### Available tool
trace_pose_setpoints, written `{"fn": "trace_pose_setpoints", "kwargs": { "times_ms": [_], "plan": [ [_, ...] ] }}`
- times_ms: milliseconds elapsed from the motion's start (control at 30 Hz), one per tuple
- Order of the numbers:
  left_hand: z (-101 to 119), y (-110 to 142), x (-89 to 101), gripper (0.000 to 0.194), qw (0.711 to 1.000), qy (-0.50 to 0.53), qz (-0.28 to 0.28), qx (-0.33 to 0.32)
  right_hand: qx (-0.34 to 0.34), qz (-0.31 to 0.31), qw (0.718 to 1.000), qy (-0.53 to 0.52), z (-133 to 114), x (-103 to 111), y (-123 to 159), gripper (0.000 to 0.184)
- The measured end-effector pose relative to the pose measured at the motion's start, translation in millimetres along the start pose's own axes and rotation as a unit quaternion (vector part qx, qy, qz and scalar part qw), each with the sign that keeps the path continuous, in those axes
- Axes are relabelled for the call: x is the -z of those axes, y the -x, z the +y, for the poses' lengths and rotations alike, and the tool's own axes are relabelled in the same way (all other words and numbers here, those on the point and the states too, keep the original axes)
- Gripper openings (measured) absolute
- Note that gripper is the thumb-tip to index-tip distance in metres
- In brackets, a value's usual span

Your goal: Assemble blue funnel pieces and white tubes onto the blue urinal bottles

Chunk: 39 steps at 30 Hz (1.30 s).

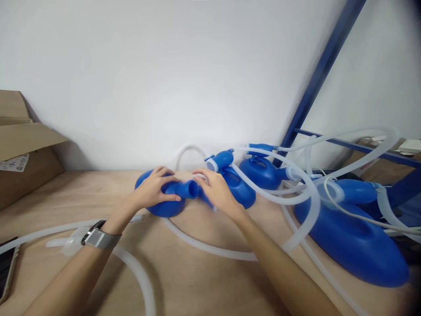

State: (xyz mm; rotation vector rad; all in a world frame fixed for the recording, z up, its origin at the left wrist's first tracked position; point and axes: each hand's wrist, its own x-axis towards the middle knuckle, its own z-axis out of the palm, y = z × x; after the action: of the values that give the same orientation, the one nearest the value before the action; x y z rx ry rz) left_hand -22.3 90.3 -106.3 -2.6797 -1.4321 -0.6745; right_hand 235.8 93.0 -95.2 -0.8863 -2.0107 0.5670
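Note:
My left hand (158, 186) is wrapped over a blue plastic urinal bottle (183, 189) lying on the table, its round open mouth facing right. Close beside that mouth, my right hand (213, 191) is closed around a blue funnel-shaped head (204, 198) with a translucent whitish rim (201, 177). Most of this head is hidden by the fingers and palm. The rim and the bottle mouth look apart. A translucent hose (210, 250) runs over the table below both hands.
Blue urinal bottles with heads and hoses stand to the right: one bottle (241, 188) near my right hand, another behind (259, 172), a large one (351, 239) nearer. A cardboard box (29, 171), a phone (7, 267) and a translucent funnel (70, 242) lie left.

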Motion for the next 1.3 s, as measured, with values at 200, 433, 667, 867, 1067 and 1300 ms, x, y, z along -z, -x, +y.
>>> {"fn": "trace_pose_setpoints", "kwargs": {
  "times_ms": [200,433,667,867,1067,1300],
  "plan": [
    [-1,0,-1.5,0.058,1.0,0.007,0.003,0.001,-0.051,0.039,0.984,-0.167,7,6,-8,0.02],
    [0,1,-2.7,0.058,1.0,0.004,0.008,-0.004,-0.029,-0.012,0.997,-0.073,6,-31,5,0.031],
    [1,1,-3.5,0.06,0.999,-0.019,0.021,-0.015,-0.001,-0.094,0.993,-0.076,1,-24,7,0.044],
    [2,0,-6.0,0.063,0.999,-0.037,0.025,-0.011,0.014,-0.201,0.979,0.005,4,11,4,0.057],
    [5,1,-5.9,0.067,0.999,-0.052,0.015,0.0,0.026,-0.217,0.973,0.07,9,18,5,0.064],
    [-7,3,11.2,0.065,0.999,-0.036,-0.009,0.035,0.079,-0.191,0.966,0.155,5,25,6,0.076]
  ]
}}
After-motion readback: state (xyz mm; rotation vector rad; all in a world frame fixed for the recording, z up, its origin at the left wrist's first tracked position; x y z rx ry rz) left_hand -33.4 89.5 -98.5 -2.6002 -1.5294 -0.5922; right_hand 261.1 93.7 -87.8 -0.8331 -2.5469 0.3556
